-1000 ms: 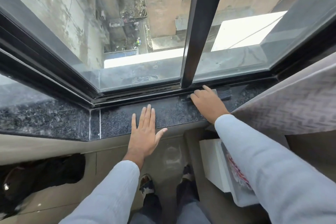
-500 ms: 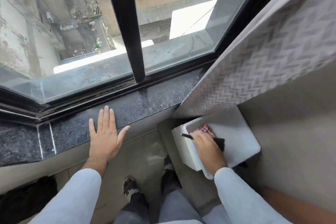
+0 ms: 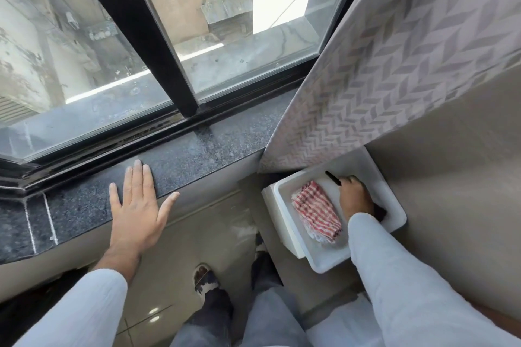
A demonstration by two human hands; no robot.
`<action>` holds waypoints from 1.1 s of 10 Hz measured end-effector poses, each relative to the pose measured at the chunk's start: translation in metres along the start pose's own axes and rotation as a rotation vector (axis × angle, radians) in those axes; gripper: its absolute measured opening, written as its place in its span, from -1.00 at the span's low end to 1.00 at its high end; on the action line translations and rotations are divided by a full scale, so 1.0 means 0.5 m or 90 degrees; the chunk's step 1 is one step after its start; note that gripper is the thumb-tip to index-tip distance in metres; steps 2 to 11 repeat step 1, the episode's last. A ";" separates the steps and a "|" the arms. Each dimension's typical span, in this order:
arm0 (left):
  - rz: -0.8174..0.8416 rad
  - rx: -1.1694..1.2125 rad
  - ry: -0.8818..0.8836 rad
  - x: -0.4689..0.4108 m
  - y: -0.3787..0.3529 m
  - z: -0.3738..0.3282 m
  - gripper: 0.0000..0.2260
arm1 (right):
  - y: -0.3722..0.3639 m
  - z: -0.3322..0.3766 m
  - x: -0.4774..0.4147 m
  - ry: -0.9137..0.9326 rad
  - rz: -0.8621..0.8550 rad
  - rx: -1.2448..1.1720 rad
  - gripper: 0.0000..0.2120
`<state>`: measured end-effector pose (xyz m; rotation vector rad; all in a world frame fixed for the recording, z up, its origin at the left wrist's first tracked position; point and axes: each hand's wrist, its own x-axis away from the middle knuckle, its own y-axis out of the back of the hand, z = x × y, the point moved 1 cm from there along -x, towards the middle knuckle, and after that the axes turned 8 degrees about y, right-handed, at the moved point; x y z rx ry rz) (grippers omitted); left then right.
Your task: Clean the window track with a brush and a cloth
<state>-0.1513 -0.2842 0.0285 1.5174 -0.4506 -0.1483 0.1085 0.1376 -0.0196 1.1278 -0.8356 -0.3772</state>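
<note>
The black window track (image 3: 135,146) runs along the foot of the glass, with dirt in its groove. My left hand (image 3: 138,205) lies flat and open on the dark granite sill (image 3: 197,149). Down at the right, my right hand (image 3: 353,197) is inside a white tray (image 3: 287,191) and grips a black brush (image 3: 333,178); its handle sticks out above my fingers and its dark bristles show under my wrist. A red-and-white checked cloth (image 3: 317,213) lies folded in the tray, just left of that hand.
A grey chevron-patterned curtain (image 3: 394,65) hangs over the right end of the sill and above the tray. A black vertical window frame bar (image 3: 158,51) meets the track. My feet (image 3: 205,282) stand on the tiled floor below the sill.
My right hand carried the brush from the track down into the white tray, and the view swung right. The checked cloth now lies uncovered. My left hand stayed flat on the sill.
</note>
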 end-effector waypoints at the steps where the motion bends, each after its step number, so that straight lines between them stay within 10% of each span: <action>1: -0.013 -0.009 0.000 -0.001 -0.009 -0.002 -0.18 | 0.000 0.013 -0.003 -0.001 -0.038 -0.031 -0.62; 11: -0.013 -0.009 0.000 -0.001 -0.009 -0.002 -0.18 | 0.000 0.013 -0.003 -0.001 -0.038 -0.031 -0.62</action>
